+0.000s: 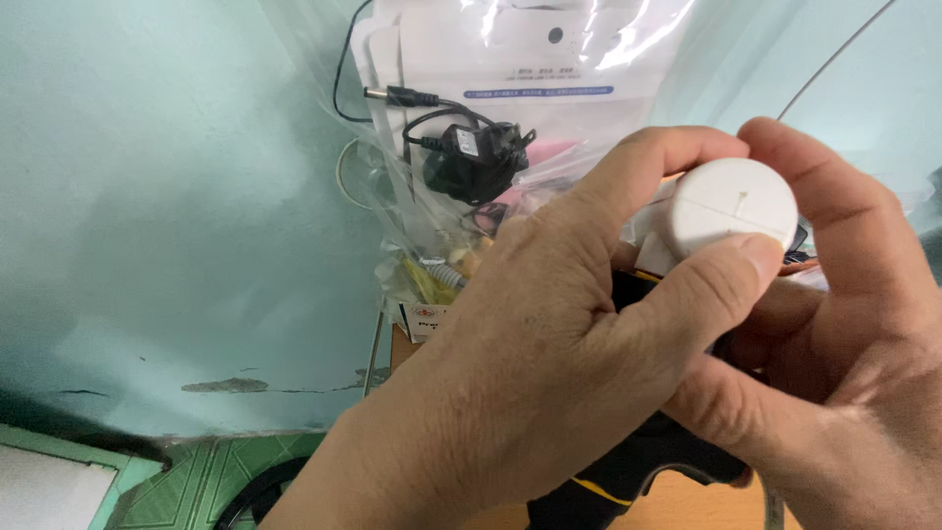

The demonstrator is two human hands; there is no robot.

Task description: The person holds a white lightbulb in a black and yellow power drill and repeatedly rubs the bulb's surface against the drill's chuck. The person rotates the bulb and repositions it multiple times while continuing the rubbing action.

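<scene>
Left hand (510,363) and right hand (844,344) pinching white round cap (731,206) between fingertips, above black tool (628,471); clear plastic bag (471,147) behind.

A pale green wall (147,196), scuffed and chipped low down, fills the view left of the fingers (726,285). Below them lie green patterned floor tiles (186,486) and a strip of wooden bench (687,505).

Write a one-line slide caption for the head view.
Left hand and right hand pinch a round white cap before hanging clear bags.
</scene>
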